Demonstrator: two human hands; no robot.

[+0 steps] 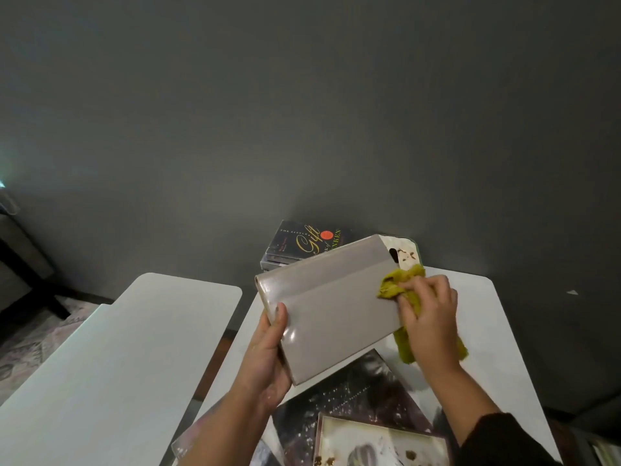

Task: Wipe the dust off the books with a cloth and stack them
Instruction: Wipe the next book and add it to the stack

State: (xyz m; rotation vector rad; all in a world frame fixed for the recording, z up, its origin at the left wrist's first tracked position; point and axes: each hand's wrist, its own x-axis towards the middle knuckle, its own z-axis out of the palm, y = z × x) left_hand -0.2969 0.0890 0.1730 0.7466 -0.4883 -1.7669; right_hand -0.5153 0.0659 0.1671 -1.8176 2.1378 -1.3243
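A grey glossy book (331,306) is held tilted above the right white table (484,317). My left hand (268,358) grips its lower left edge, thumb on the cover. My right hand (430,319) holds a yellow-green cloth (398,284) pressed against the book's right edge; part of the cloth hangs below the hand. A stack of dark books (304,245), its top cover bearing gold lettering, sits at the table's far end against the wall. Nearer me lie a dark book (363,391) and a pale-covered book (379,445).
A second white table (127,344) stands to the left, with a narrow gap between the two. A dark grey wall rises right behind them. A patterned rug (30,344) and dark furniture leg (37,277) are at the far left.
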